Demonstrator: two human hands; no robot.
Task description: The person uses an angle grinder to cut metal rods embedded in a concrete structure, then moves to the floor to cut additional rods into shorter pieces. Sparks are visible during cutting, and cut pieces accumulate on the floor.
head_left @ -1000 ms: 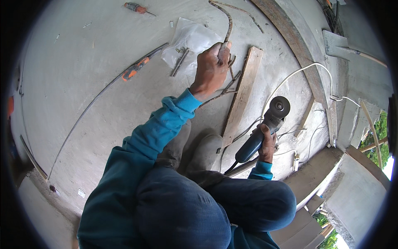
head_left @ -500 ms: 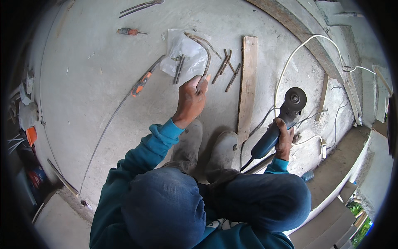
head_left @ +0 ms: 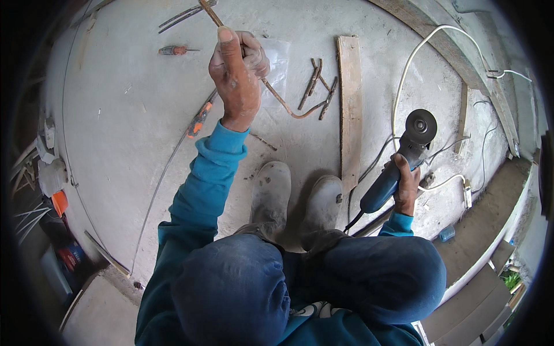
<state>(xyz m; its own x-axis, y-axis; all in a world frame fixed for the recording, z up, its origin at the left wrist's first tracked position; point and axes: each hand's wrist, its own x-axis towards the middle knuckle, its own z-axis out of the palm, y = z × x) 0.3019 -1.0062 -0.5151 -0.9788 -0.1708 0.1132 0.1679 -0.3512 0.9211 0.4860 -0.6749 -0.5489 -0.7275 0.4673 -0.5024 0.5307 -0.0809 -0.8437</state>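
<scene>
Behind left hand (head_left: 238, 78), probably plastic bag (head_left: 279, 64)

floor (head_left: 115, 144) layout, left to right
on the floor: screwdriver (head_left: 173, 51), plastic bag (head_left: 278, 63), short rods (head_left: 329, 98), plank (head_left: 350, 109); bent rod (head_left: 276, 97) in left hand (head_left: 236, 75), left of plank; angle grinder (head_left: 381, 190) in right hand (head_left: 407, 184), right of plank.

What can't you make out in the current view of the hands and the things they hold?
All in the head view:
- Bent rod: middle hidden in the left hand; upper end seemingly cut off by the upper edge.
- Plastic bag: left part hidden behind that hand.
- Right hand: most fingers hidden by the angle grinder.
</scene>
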